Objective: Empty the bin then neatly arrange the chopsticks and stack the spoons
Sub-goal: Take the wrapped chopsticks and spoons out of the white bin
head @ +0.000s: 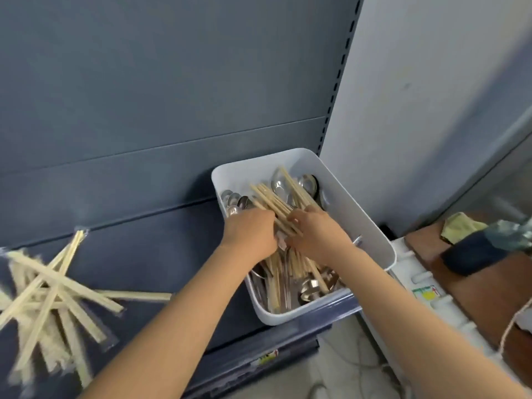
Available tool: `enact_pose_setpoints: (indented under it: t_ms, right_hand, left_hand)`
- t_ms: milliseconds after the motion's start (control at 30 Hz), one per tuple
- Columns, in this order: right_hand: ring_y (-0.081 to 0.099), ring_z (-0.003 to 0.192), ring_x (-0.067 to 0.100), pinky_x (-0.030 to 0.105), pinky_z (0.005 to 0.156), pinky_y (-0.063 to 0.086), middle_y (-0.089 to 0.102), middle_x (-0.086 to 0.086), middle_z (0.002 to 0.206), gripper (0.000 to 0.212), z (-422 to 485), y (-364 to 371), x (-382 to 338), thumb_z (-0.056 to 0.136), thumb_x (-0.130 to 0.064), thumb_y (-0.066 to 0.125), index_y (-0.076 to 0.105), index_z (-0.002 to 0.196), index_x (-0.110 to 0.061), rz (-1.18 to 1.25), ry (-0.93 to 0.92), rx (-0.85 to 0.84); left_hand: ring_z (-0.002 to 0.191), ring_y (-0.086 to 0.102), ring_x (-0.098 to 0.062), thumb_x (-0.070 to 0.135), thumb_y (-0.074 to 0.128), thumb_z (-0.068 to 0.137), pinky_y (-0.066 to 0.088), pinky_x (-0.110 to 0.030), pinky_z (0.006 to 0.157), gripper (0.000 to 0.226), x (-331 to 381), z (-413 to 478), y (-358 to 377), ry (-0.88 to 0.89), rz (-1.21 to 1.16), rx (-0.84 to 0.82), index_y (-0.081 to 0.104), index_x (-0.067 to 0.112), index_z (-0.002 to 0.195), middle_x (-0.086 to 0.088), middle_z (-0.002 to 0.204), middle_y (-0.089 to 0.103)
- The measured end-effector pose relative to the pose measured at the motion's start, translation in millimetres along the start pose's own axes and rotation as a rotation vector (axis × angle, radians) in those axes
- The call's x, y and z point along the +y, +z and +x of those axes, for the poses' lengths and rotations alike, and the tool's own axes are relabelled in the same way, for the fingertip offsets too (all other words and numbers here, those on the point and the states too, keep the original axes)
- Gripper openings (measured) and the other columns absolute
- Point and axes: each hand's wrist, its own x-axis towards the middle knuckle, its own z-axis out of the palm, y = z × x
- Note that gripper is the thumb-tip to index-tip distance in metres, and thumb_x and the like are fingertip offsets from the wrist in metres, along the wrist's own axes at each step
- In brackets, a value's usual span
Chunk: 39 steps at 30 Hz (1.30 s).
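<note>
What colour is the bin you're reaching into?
White. The bin shows best in the head view, against the dark blue shelf.

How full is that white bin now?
Partly full: the white bin holds many chopsticks and metal spoons; the left hand and right hand grip a bundle there.

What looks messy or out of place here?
The loose chopsticks on the shelf at left lie crisscrossed in a heap, not lined up. Inside the white bin, spoons lie jumbled with the bundle of chopsticks that the left hand and right hand grip.
</note>
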Motion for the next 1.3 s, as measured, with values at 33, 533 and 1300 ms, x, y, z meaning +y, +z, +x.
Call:
enact_pose_setpoints:
  t_ms: [33,533,1300]
  right_hand:
    - [0.056,0.100,0.034,0.035,0.079,0.045,0.056,0.013,0.110,0.031,7.1,1.6,7.5,0.087,-0.025,0.059,0.058,0.113,-0.007,-0.013,-0.051,-0.030]
    - [0.054,0.068,0.026,0.027,0.051,0.034,0.055,0.004,0.070,0.026,60.6,-1.9,54.4,0.092,-0.024,0.048,0.050,0.068,-0.013,0.213,-0.146,-0.153]
    - [0.035,0.045,0.012,0.018,0.038,0.024,0.036,0.001,0.055,0.034,61.0,-1.8,49.4,0.080,0.004,0.053,0.033,0.057,-0.011,0.208,0.012,-0.215]
  left_hand:
    - [0.096,0.059,-0.024,0.034,0.050,0.091,0.041,-0.032,0.068,0.027,6.6,4.7,4.3,-0.046,0.005,-0.055,0.055,0.019,0.113,-0.002,0.109,0.059]
    - [0.128,0.033,-0.019,0.055,0.064,0.082,0.027,-0.035,0.104,0.046,26.4,19.8,33.5,-0.383,-0.306,-0.070,0.059,0.032,0.120,0.004,0.135,0.034]
    - [0.057,0.052,-0.020,0.026,0.054,0.097,0.044,-0.029,0.056,0.018,26.8,18.0,11.3,-0.583,-1.294,0.544,0.063,0.011,0.091,-0.005,0.068,0.059]
